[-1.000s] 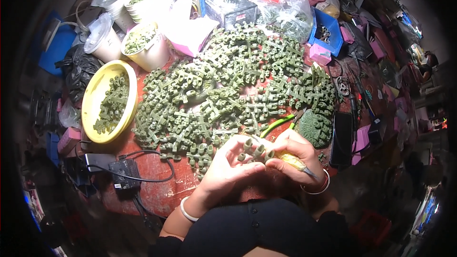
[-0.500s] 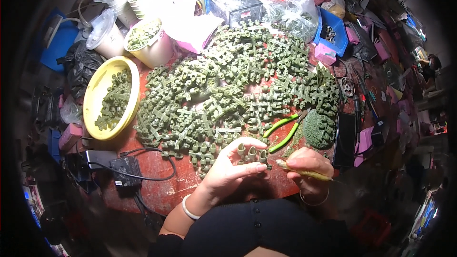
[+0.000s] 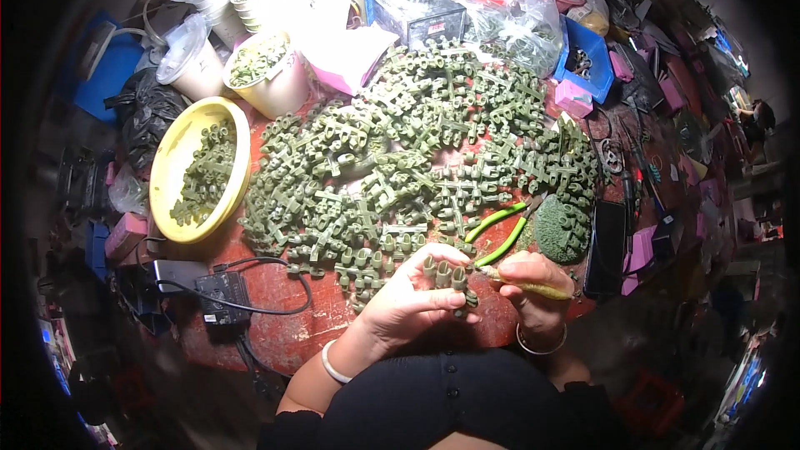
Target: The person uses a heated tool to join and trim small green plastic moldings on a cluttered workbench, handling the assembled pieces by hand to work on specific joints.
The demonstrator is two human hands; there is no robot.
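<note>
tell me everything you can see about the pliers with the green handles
The pliers have two curved, bright lime-green handles, smooth and plastic-looking, and a small dark head that looks metal. They lie on the red table with handles spread apart, head pointing away from the person and rightward, between the pile of green pieces and the rounded green pad. Neither hand grips them. Whether the jaws are open is too small to tell.

Black top (image 3: pixel 383 412) filling lower centre of frame, small round dark buttons (image 3: pixel 453 392) running down its middle. Black sleeve (image 3: pixel 292 428) showing at lower left, stopping short of bare forearm. Left hand (image 3: pixel 407 298), left of lower centre, wearing smooth white bangle (image 3: pixel 329 367) at wrist. Right hand (image 3: pixel 537 285), right of lower centre, wearing thinner, pale, shiny bangle (image 3: pixel 542 353).
</note>
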